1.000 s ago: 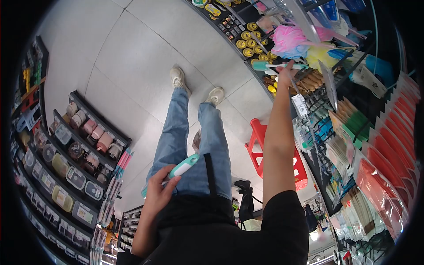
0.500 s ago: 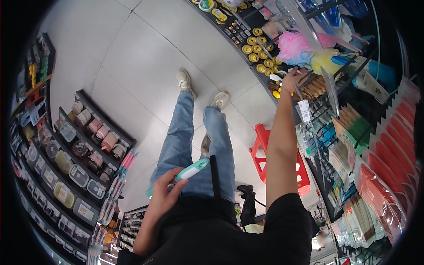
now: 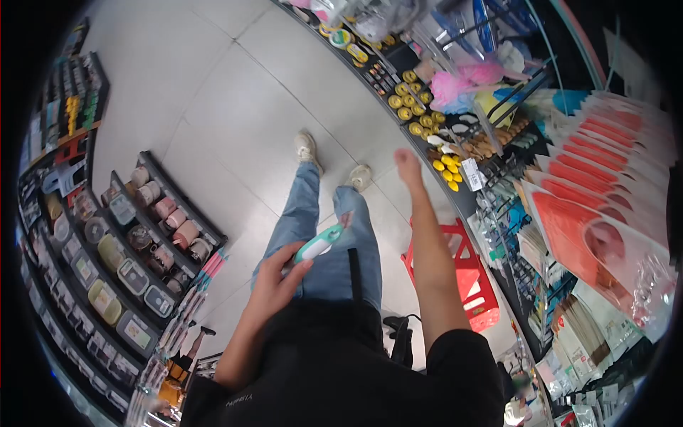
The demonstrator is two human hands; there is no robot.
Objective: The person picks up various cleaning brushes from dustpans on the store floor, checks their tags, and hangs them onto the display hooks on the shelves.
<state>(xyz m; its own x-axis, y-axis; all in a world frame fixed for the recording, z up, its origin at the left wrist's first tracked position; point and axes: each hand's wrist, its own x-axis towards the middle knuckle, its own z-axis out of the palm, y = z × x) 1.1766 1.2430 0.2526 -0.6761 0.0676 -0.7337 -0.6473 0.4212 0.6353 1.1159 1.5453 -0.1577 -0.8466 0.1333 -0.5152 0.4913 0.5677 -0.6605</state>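
Note:
My left hand (image 3: 276, 283) is closed around a teal-and-white handle (image 3: 318, 245) in front of my jeans, its end pointing up and to the right. The rest of that object is hidden by the hand. My right hand (image 3: 408, 169) hangs over the floor just left of the right-hand shelf, with its fingers blurred and seemingly curled. Nothing shows in it. The closest goods to it are yellow-ended items (image 3: 447, 169) on hooks, beside a white price tag (image 3: 472, 174). Brown wooden-looking handles (image 3: 480, 144) hang behind them.
A red plastic stool (image 3: 485, 302) stands under my right arm. Pink bath puffs (image 3: 455, 87), round yellow-topped items (image 3: 404, 102) and red-and-white packets (image 3: 569, 220) fill the right display. Shelves with containers (image 3: 134, 276) and pink mugs (image 3: 186, 233) line the left. Another person's leg (image 3: 196, 346) shows lower left.
My right hand has drawn back left from the hanging brown handles, out over the floor. My left hand still holds the teal-and-white handle, slightly higher and turned. The view has shifted.

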